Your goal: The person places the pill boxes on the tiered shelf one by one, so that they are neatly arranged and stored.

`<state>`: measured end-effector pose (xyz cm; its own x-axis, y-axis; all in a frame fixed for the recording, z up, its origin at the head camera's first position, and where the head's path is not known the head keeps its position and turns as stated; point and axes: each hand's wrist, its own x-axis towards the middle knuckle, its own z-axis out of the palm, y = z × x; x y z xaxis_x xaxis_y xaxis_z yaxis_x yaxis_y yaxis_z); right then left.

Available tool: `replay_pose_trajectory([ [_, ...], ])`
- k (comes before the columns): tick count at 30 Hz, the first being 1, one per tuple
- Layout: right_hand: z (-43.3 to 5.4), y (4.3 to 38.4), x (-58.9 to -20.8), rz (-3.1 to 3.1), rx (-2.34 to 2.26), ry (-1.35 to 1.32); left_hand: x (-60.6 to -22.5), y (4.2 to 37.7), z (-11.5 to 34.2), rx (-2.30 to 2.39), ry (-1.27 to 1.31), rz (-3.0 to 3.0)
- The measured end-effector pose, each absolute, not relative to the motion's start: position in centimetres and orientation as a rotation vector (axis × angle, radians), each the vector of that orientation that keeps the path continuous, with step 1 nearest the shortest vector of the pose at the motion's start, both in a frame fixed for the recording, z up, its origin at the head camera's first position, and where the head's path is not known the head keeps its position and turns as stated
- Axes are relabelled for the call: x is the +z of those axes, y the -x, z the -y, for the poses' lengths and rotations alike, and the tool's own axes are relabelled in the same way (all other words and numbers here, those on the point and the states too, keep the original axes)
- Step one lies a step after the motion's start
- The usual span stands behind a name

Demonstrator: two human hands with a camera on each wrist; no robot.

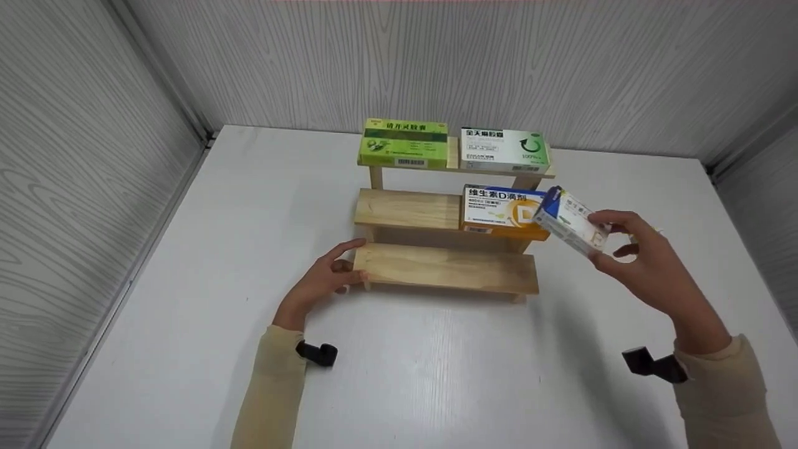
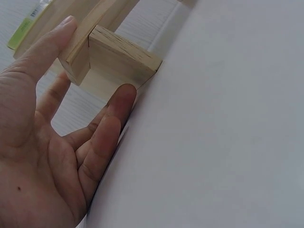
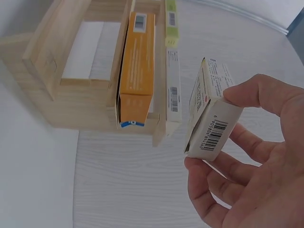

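One three-tier wooden rack (image 1: 446, 268), stepped, natural finish, standing on a white desk (image 1: 405, 368).

Top tier of rack, left: one green carton of Qingkailing capsules (image 1: 404, 143), face upward and forward, barcode on its lower edge. Top tier, right: one white-and-green carton of Quantianma capsules (image 1: 504, 149), circular green arrow on its face.

Middle tier of rack, right end: one white, orange and blue carton of vitamin D drops (image 1: 492, 209), resting on the board. Left part of that tier: bare wood. Lowest tier: bare along its length.

Two hands. Left hand (image 1: 321, 277), at the rack's left end: thumb and index finger grip the end of the lowest board; other fingers bent below it, beside the rack's leg. Right hand (image 1: 648, 268), to the right of the rack: thumb and fingers pinch one small white-and-blue vitamin carton (image 1: 570, 221), held tilted in the air just beside the rack's right end; in the right wrist view a barcoded side shows, apart from the rack.

Two beige sleeves (image 1: 274, 380), reaching in from the rack's front.
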<state>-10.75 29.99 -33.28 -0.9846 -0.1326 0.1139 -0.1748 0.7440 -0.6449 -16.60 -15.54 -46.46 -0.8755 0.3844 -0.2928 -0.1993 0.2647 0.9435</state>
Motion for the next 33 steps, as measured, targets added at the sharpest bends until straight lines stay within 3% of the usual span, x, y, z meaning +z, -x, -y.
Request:
replay_pose_trajectory([
  [8, -26.2, 12.1, -33.3, 2.887, 1.139, -0.41, -48.8, 17.4, 16.0, 1.649, -0.158, -2.079],
  [33, -18.3, 17.0, -34.4, 2.963, 1.32, -0.701, -49.3, 17.7, 16.1, 1.664, -0.188, -2.091],
])
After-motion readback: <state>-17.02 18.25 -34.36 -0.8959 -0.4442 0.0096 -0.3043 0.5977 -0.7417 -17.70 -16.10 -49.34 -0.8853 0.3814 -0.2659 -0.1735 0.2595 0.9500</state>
